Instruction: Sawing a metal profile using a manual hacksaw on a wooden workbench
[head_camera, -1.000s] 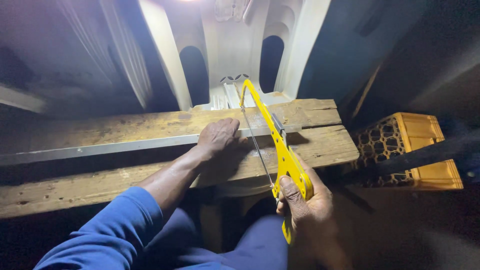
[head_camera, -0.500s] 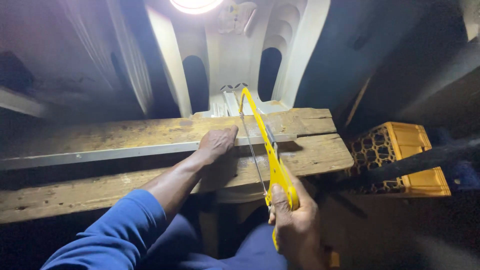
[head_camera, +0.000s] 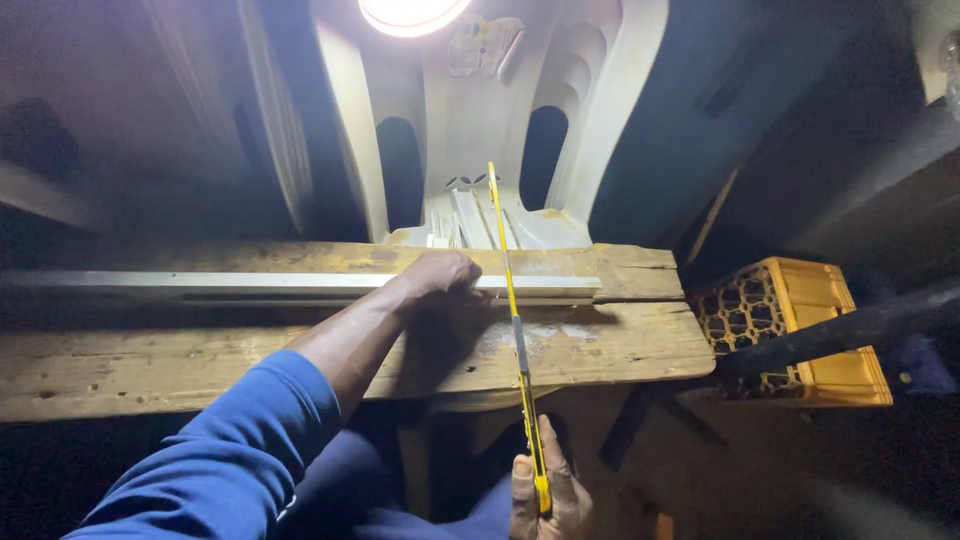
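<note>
A pale metal strip (head_camera: 300, 282) lies lengthwise along the worn wooden bench (head_camera: 600, 345).

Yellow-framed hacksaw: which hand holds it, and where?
The right hand grips the yellow-framed hacksaw by its handle end; the left hand presses the pale metal strip.

Rough wooden planks (head_camera: 250, 360), smooth metal strip (head_camera: 250, 281)
</note>
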